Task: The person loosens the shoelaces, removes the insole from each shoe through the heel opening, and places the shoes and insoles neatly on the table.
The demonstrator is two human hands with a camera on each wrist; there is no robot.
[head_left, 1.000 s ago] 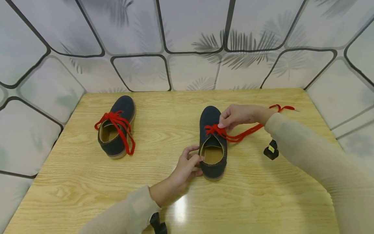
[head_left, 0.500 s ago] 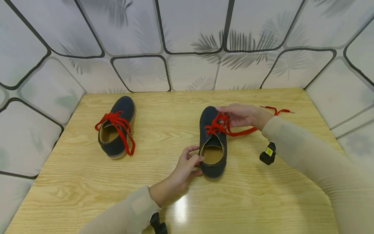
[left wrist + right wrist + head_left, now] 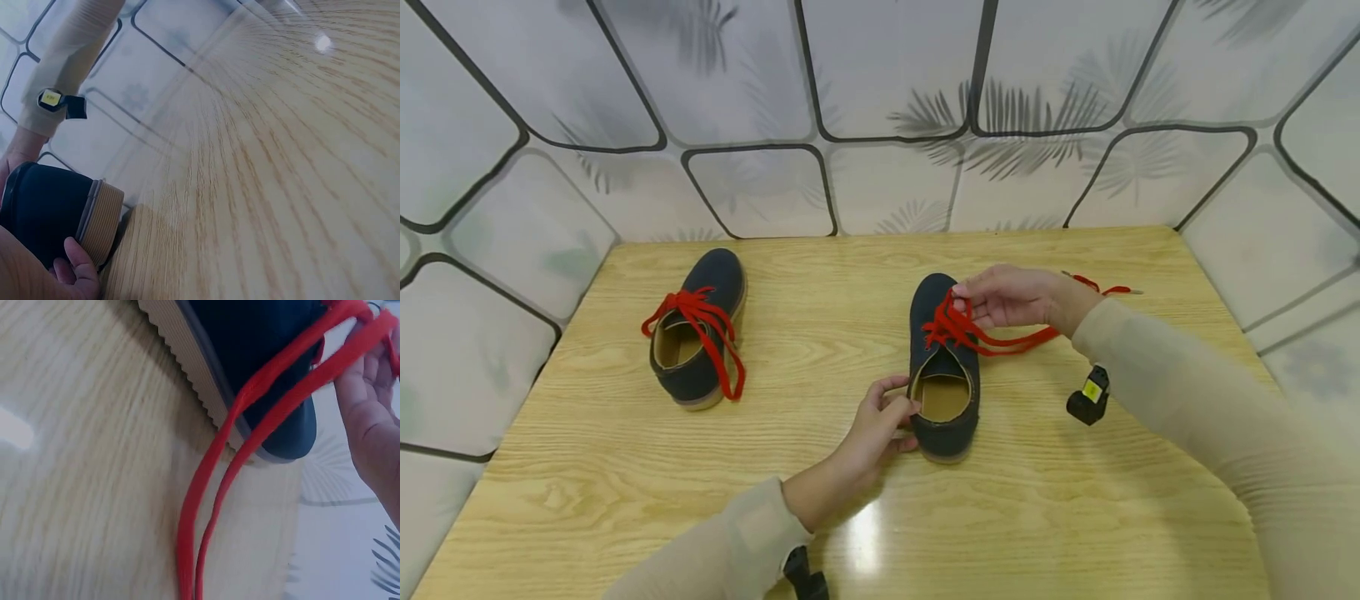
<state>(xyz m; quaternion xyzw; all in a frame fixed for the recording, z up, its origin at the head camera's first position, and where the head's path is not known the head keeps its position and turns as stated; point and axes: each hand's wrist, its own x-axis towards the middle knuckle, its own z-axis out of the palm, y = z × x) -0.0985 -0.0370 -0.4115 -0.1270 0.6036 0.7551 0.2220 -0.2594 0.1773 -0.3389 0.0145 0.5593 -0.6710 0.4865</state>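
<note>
A navy shoe [image 3: 953, 437] with a tan lining stands on the table, toe pointing to the far side. My left hand [image 3: 877, 427] holds its left side near the heel, thumb at the collar edge. In the left wrist view, fingers [image 3: 80, 262] lie against the ribbed tan sole. Over the shoe's front, my right hand [image 3: 1011, 297] pinches a raised loop of the red shoelace [image 3: 1018, 343] between thumb and fingers. Two lace strands trail off rightward under the right wrist, as the right wrist view of the strands [image 3: 250, 394] also shows. The palm partly hides the lace.
A second navy shoe [image 3: 724, 279], its red lace tied in a bow [image 3: 688, 302], stands at the back left of the wooden table [image 3: 820, 333]. A patterned fabric wall [image 3: 895, 183] rises behind the table. The lace's tips [image 3: 1123, 290] lie at the right.
My right hand has shifted from low on the lace knot to slightly farther away and right, and now lifts a lace loop. The lace tips slid left. My left hand stays put.
</note>
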